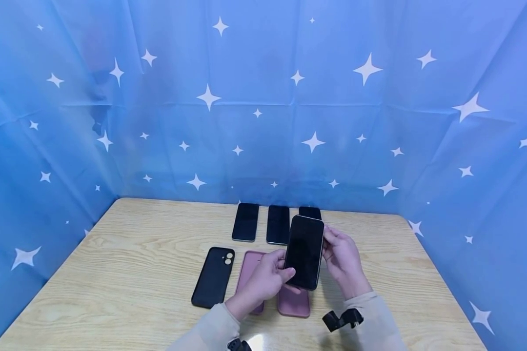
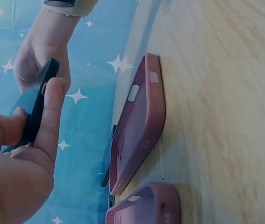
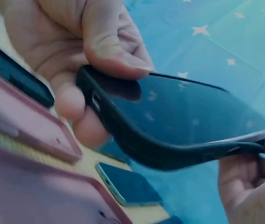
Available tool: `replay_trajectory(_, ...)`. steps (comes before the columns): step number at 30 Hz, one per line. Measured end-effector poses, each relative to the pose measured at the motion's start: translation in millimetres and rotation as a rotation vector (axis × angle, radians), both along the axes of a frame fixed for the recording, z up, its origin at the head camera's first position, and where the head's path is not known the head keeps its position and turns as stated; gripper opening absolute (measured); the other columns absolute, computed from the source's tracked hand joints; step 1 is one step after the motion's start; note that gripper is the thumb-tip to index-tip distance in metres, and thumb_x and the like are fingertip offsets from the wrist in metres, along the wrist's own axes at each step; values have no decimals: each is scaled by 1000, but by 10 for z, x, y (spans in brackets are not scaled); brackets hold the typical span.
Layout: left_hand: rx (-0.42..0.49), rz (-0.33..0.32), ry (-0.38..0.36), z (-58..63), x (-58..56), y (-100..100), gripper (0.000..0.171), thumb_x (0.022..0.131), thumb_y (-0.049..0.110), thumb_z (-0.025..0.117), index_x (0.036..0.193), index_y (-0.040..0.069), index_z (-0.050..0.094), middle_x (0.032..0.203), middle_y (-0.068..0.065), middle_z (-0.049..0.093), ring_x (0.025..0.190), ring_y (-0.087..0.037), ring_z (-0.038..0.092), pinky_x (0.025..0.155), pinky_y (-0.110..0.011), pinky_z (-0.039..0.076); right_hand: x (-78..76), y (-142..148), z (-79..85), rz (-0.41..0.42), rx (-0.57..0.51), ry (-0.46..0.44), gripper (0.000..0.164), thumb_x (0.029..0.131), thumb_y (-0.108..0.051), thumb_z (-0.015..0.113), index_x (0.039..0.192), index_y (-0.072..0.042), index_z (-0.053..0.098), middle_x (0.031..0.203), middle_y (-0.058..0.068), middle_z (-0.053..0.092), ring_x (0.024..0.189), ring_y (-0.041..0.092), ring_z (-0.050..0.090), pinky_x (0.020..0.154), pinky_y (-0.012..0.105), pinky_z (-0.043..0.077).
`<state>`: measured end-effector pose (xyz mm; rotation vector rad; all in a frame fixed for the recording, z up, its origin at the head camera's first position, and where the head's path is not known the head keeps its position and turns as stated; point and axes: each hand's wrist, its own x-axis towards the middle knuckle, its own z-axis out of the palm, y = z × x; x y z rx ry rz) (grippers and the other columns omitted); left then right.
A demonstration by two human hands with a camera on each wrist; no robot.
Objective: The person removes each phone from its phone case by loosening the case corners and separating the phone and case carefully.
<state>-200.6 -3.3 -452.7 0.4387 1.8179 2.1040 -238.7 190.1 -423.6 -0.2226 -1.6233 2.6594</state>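
Note:
Both hands hold a phone [image 1: 305, 251] with a dark screen, raised over the table. A black phone case [image 3: 165, 158] is around it; in the right wrist view the case's near edge bows out from the phone. My left hand [image 1: 265, 278] grips the lower left corner, its thumb over the screen [image 3: 183, 119] and fingers beneath. At the other end, my right hand [image 1: 342, 258] pinches the upper right edge, its fingertips partly hidden behind it. Two pink phone cases [image 1: 293, 306] [image 2: 139, 121] lie below the hands, partly covered by the left hand and the phone.
Another black phone case [image 1: 213, 278] lies left of the pink ones. Three dark-screened phones stand in a row along the back: a left phone [image 1: 246, 222], a middle phone [image 1: 278, 224] and a partly hidden right phone [image 1: 310, 212]. A blue starred curtain [image 1: 263, 97] surrounds the wooden table [image 1: 127, 273].

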Motion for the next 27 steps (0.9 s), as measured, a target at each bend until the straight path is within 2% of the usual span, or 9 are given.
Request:
replay_trajectory(5, -35, 32, 0, -23, -12, -10, 26, 101, -11, 54, 126, -9, 58, 117, -29, 70, 91, -43, 75, 70, -45, 68, -17, -4, 29, 11, 157, -13, 32, 113, -12, 38, 95, -7, 64, 83, -3, 61, 76, 8, 59, 70, 19, 56)
replay_trajectory(9, -52, 73, 17, -58, -29, -25, 23, 100, -12, 54, 123, -10, 57, 117, -30, 70, 91, -43, 75, 68, -43, 68, -3, -14, 28, 61, 309, -13, 32, 114, -18, 39, 102, 0, 62, 86, 0, 60, 78, 11, 60, 71, 21, 56)
replay_trajectory(15, -38, 124, 66, -42, -68, -80, 28, 101, -10, 54, 129, -10, 55, 121, -32, 68, 97, -42, 74, 70, -42, 68, 115, -45, -48, 176, 570, 29, 34, 111, -19, 48, 115, 10, 65, 87, 5, 68, 79, 17, 67, 75, 30, 62)
replay_trajectory(18, -31, 163, 98, -24, -95, -108, 28, 101, -10, 54, 128, -12, 55, 121, -33, 68, 97, -43, 74, 70, -42, 68, 189, -66, -101, 201, 667, 61, 31, 109, -18, 53, 119, 9, 66, 87, 8, 70, 79, 21, 69, 75, 33, 64)
replay_trajectory(23, 13, 218, 114, -3, -146, -131, 22, 101, -12, 54, 123, -14, 55, 119, -35, 67, 99, -46, 73, 73, -45, 68, 274, -106, -158, 248, 698, 109, 29, 107, -18, 58, 115, 8, 66, 81, 14, 68, 71, 27, 70, 73, 37, 65)
replay_trajectory(27, 47, 242, 123, 17, -171, -137, 21, 100, -13, 52, 122, -15, 53, 118, -36, 67, 101, -47, 71, 75, -46, 67, 311, -178, -185, 271, 665, 129, 28, 105, -16, 62, 113, 10, 65, 82, 16, 71, 70, 22, 71, 70, 32, 64)
